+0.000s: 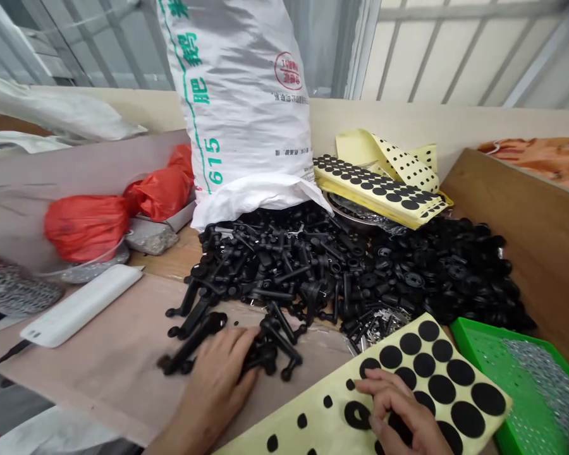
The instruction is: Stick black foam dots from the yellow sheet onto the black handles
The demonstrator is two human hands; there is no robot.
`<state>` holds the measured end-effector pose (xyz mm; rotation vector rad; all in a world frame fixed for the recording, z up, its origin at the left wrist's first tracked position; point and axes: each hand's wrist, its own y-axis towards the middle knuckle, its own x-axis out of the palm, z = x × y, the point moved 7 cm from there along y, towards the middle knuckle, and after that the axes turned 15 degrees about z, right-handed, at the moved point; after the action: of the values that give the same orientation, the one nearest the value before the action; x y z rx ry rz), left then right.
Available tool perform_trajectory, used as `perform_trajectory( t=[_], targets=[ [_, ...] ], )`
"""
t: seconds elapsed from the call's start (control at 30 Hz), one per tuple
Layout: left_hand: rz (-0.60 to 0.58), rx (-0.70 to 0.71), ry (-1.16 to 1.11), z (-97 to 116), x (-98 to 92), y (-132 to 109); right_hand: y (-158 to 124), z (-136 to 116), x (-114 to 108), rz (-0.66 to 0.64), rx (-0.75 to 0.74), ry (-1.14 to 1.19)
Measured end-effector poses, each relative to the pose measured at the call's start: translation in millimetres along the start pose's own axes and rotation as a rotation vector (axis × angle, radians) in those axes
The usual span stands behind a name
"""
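Observation:
My right hand [403, 407] is over a yellow backing sheet [289, 395] of round black stickers. Its thumb and fingers are drawn together at the edge of a black ring sticker [357, 415], which shows a pale hole. Full black discs lie to the right on the sheet, and small black dots to the left. My left hand [220, 376] rests among loose black crank handles [279, 344], fingers stretched forward and thumb apart. Some handles lie under and between its fingers, so the fingertips are partly hidden. A blurred crank handle [192, 344] lies just left of it.
Behind are a heap of black handles [284, 265], a pile of black round parts [436, 272] and small metal pins [384, 325]. A white sack [251, 107] stands at the back. A green tray [526, 392] of metal bits is right; a white device [83, 306] lies left.

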<state>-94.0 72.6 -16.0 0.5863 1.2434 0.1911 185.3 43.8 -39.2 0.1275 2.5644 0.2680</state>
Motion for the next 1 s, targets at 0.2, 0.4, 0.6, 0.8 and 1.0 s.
perform_trajectory(
  t=[0.2,0.4,0.6,0.8,1.0],
  targets=[
    [-0.147,0.042,-0.194,26,4.2,10,1,-7,-4,0.031,-0.022,-0.009],
    [-0.144,0.126,-0.169,5,-1.8,4,2,-2,-4,0.042,0.001,0.06],
    [-0.131,0.054,-0.184,-5,1.3,6,3,2,-10,0.05,0.168,0.245],
    [-0.022,0.179,-0.148,0,-10.2,9,2,2,-13,0.065,0.239,0.291],
    [-0.14,0.273,-0.186,-1,-2.0,8,1,6,-11,0.043,0.251,0.308]
  ],
)
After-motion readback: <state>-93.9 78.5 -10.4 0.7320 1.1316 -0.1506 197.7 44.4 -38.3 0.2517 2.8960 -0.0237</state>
